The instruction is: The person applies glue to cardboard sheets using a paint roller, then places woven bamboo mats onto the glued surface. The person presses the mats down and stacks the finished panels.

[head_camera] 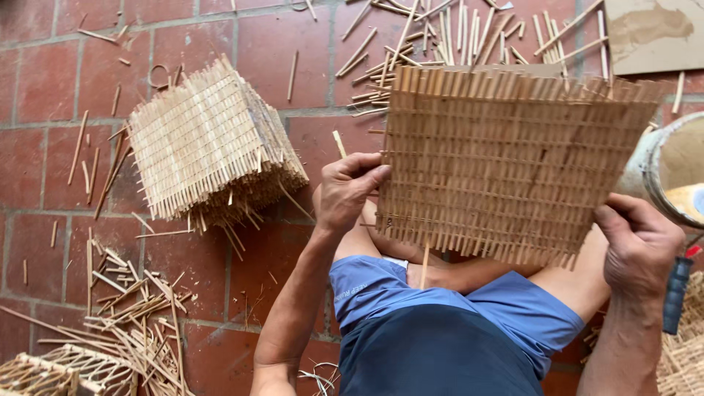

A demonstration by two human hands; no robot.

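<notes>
I hold a square woven bamboo mat (506, 158) flat above my knees, its slat ends sticking out on every side. My left hand (348, 192) grips the mat's left edge, thumb on top. At the mat's lower right corner my right hand (638, 246) is curled, fingers closed against the edge. Blue shorts (411, 293) and my bare legs show under the mat.
A stack of finished woven mats (209, 147) lies on the red brick floor (264, 59) to the left. Loose bamboo sticks (440, 33) are scattered at the top, and offcuts (132, 308) at lower left. A round container (671, 169) stands at right, a blue-handled tool (676, 293) below it.
</notes>
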